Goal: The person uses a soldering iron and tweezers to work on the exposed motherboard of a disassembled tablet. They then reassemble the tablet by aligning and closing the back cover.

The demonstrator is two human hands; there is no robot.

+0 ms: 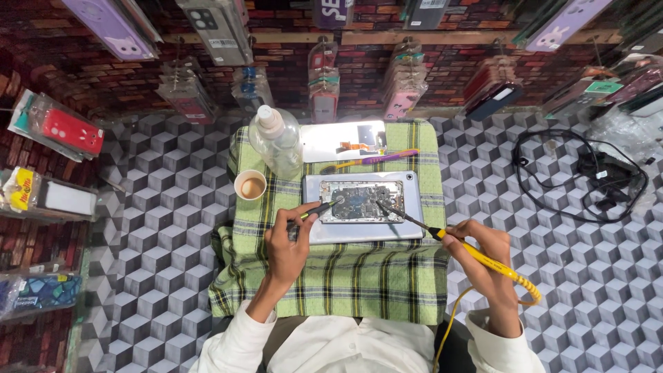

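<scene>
Left hand grips tweezers, right hand clamps yellow soldering iron; purple case pkgs hang above.

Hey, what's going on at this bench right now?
A person is working on an opened tablet that lies on a green plaid cloth. The right hand holds a yellow soldering iron with its tip on the exposed board. The left hand holds a slim green and black tool against the board's other side. A paper cup, a clear plastic bottle and a purple toothbrush sit beside the tablet.
</scene>
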